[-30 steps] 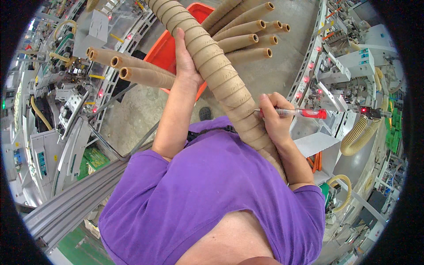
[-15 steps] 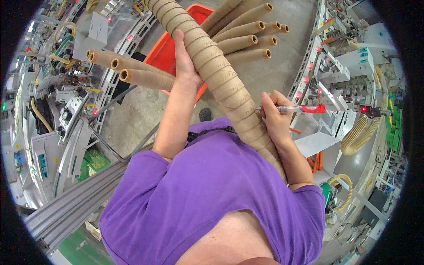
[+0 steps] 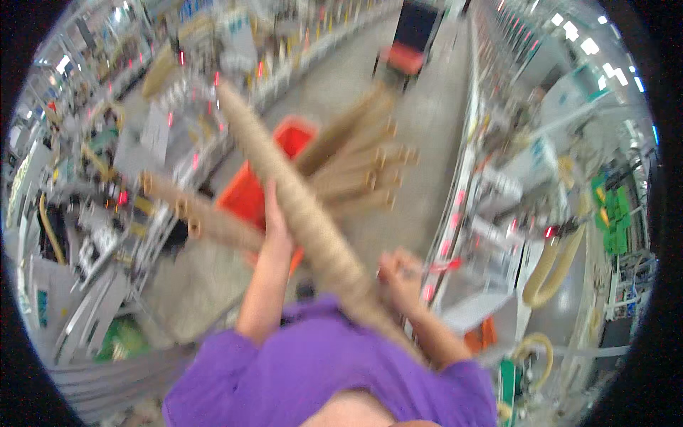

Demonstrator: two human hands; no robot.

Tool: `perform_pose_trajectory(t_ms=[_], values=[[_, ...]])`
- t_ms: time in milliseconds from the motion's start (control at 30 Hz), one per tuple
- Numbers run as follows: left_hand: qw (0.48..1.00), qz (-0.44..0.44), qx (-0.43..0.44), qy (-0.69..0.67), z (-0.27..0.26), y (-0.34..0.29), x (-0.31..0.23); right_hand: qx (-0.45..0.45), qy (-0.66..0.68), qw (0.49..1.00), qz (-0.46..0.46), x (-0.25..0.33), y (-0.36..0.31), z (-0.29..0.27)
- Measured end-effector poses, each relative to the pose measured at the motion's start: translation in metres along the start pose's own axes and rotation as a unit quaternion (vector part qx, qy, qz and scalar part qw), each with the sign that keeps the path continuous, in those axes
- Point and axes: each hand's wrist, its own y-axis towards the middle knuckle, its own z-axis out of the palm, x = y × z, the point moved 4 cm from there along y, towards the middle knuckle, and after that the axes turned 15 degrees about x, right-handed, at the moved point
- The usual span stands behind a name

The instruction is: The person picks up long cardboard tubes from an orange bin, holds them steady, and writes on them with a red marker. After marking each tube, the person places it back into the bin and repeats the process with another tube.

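Note:
A long brown paper-wound tube point(image 3: 302, 206) slants across my body, its far end up at the left and its near end against my purple shirt. My left hand point(image 3: 277, 224) holds it from the left side; the thumb lies along the tube and the other fingers are hidden behind it. Beside the tube's lower right side, my right hand point(image 3: 400, 277) is closed round a clear pen with a red part point(image 3: 445, 265). Motion blur hides whether the pen's tip touches the tube.
Below the tube stands an orange-red bin point(image 3: 242, 191) with several brown tubes point(image 3: 356, 174) sticking out right and others point(image 3: 213, 220) left. Machine rows line both sides of the grey floor aisle point(image 3: 430, 135). Farther off is a black-and-red chair-like object point(image 3: 409, 50). A ribbed cream hose point(image 3: 551, 277) hangs at right.
The view has tilted up, showing more of the aisle and the black-and-red object, and is now blurred. Both hands keep their holds. Earlier, the pen's tip was at the tube's surface.

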Motion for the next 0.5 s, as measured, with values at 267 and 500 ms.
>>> perform_pose_trajectory(t_ms=[267, 500], values=[[0.992, -0.080, -0.031, -0.093, 0.005, 0.006, -0.008, 0.160, 0.186, 0.969, 0.009, 0.023, 0.003, 0.006], [0.996, -0.037, -0.012, -0.074, 0.019, 0.013, -0.015, 0.165, 0.150, 0.974, -0.044, 0.028, 0.009, 0.003]])
